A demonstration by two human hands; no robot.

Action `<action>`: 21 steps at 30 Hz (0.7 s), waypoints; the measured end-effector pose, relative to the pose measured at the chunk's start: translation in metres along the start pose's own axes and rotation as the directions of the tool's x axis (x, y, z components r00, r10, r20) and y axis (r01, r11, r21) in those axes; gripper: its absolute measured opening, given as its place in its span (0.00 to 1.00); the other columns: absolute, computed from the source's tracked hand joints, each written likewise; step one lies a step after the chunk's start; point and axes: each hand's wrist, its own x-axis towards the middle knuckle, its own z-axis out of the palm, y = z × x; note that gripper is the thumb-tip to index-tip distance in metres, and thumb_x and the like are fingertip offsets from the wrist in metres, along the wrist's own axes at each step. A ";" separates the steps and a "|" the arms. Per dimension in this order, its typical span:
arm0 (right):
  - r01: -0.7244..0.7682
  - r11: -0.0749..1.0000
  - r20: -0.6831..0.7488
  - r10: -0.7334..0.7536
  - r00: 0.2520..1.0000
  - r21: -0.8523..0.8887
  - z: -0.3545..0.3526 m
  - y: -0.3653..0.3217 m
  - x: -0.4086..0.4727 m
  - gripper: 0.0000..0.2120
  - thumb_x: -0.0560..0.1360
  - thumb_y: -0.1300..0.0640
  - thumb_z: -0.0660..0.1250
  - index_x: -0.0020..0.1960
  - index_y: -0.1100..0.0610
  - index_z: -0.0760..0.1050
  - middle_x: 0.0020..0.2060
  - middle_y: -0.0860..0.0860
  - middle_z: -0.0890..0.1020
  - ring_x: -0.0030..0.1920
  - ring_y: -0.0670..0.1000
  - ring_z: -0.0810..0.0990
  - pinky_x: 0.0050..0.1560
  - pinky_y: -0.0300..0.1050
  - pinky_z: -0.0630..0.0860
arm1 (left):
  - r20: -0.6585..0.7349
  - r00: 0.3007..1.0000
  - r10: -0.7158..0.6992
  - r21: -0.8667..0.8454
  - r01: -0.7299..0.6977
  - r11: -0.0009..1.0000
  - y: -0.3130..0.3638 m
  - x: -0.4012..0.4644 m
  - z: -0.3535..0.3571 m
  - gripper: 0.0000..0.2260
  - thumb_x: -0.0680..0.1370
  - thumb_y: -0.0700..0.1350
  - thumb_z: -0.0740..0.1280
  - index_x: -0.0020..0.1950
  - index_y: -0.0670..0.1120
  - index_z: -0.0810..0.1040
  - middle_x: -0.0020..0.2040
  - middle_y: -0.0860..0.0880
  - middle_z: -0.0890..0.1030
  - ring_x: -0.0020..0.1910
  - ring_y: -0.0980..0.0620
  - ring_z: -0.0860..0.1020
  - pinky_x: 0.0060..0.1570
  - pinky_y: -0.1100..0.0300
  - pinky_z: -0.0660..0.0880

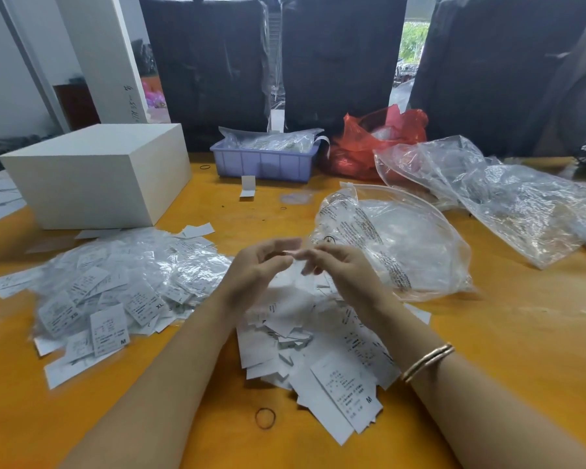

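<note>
- Roughly midway, by my judgement: a broad heap of white printed size labels in small clear plastic sleeves point(115, 286) lies on the left of the orange tabletop point(487, 350) and looks like the finished lot
- A loose heap of bare white paper labels point(285, 336) lies under the forearms, apparently the share left to do
- The left hand point(261, 269) and right hand point(342, 269) meet above that loose heap, fingers curled, both pinching a small pale slip point(293, 253) at their fingertips
- Blur hides whether the slip is a label, a sleeve, or one going into the other
- A large crumpled clear plastic bag with black print point(396, 245) lies just beside the right hand, perhaps the supply
- A thin brown rubber band point(265, 418) lies near the loose heap, so bundling may come later
</note>
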 end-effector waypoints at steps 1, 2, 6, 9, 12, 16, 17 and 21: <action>-0.006 1.000 0.014 0.005 1.000 0.019 0.004 0.000 0.000 0.09 0.78 0.62 0.62 0.46 0.58 0.81 0.33 0.50 0.80 0.35 0.41 0.76 0.41 0.33 0.72 | -0.016 1.000 -0.007 -0.011 0.007 1.000 0.000 0.000 -0.001 0.11 0.78 0.37 0.64 0.59 0.45 0.79 0.52 0.50 0.82 0.46 0.66 0.78 0.42 0.76 0.71; -0.007 0.999 0.015 0.006 1.000 0.034 0.007 0.001 0.000 0.09 0.78 0.61 0.62 0.46 0.58 0.81 0.32 0.50 0.80 0.34 0.41 0.76 0.40 0.33 0.72 | -0.031 0.999 -0.011 -0.024 0.010 1.000 0.000 0.001 -0.001 0.09 0.77 0.37 0.65 0.55 0.44 0.81 0.50 0.49 0.83 0.44 0.66 0.79 0.40 0.76 0.71; -0.030 0.985 -0.014 0.028 1.000 -0.170 0.006 0.004 0.002 0.12 0.80 0.56 0.59 0.51 0.59 0.81 0.35 0.49 0.80 0.36 0.44 0.75 0.43 0.39 0.73 | -0.120 0.991 -0.067 -0.124 0.052 0.991 -0.002 0.005 -0.003 0.02 0.75 0.44 0.69 0.45 0.49 0.82 0.42 0.53 0.84 0.42 0.62 0.79 0.41 0.66 0.73; 0.039 0.759 0.127 0.059 0.990 -0.650 0.003 0.008 0.001 0.14 0.75 0.43 0.63 0.49 0.53 0.77 0.38 0.44 0.77 0.40 0.45 0.74 0.51 0.48 0.72 | -0.192 0.975 -0.107 -0.198 0.068 0.978 -0.005 0.007 -0.006 0.02 0.76 0.45 0.68 0.44 0.49 0.80 0.41 0.54 0.85 0.41 0.60 0.80 0.41 0.62 0.71; 0.073 0.596 0.191 0.138 0.972 -0.800 0.003 0.007 0.002 0.20 0.67 0.33 0.66 0.44 0.49 0.72 0.36 0.39 0.69 0.38 0.42 0.68 0.48 0.47 0.66 | -0.199 0.973 -0.114 -0.197 0.075 0.978 -0.007 0.008 -0.006 0.02 0.77 0.43 0.66 0.44 0.48 0.77 0.40 0.53 0.85 0.40 0.59 0.82 0.40 0.62 0.70; -0.067 0.739 0.139 0.213 0.967 -0.671 0.001 0.008 0.004 0.14 0.69 0.42 0.70 0.35 0.52 0.74 0.33 0.46 0.78 0.33 0.43 0.72 0.37 0.42 0.67 | -0.193 0.972 -0.132 -0.191 0.095 0.977 -0.008 0.007 -0.005 0.03 0.79 0.42 0.64 0.46 0.47 0.77 0.39 0.54 0.85 0.38 0.59 0.81 0.39 0.63 0.72; -0.110 0.792 0.124 0.228 0.966 -0.600 0.000 0.007 0.004 0.14 0.71 0.45 0.70 0.36 0.54 0.76 0.34 0.49 0.79 0.33 0.45 0.73 0.37 0.42 0.68 | -0.198 0.971 -0.135 -0.191 0.097 0.977 -0.008 0.007 -0.005 0.03 0.79 0.42 0.64 0.46 0.47 0.77 0.38 0.54 0.85 0.38 0.60 0.81 0.39 0.63 0.72; -0.168 0.940 0.030 0.184 0.982 -0.296 -0.012 0.005 0.002 0.13 0.76 0.54 0.67 0.44 0.65 0.80 0.31 0.55 0.77 0.33 0.50 0.72 0.35 0.43 0.68 | -0.208 0.969 -0.132 -0.202 0.089 0.975 -0.009 0.007 -0.006 0.02 0.77 0.43 0.67 0.46 0.47 0.79 0.38 0.54 0.84 0.37 0.60 0.81 0.37 0.67 0.72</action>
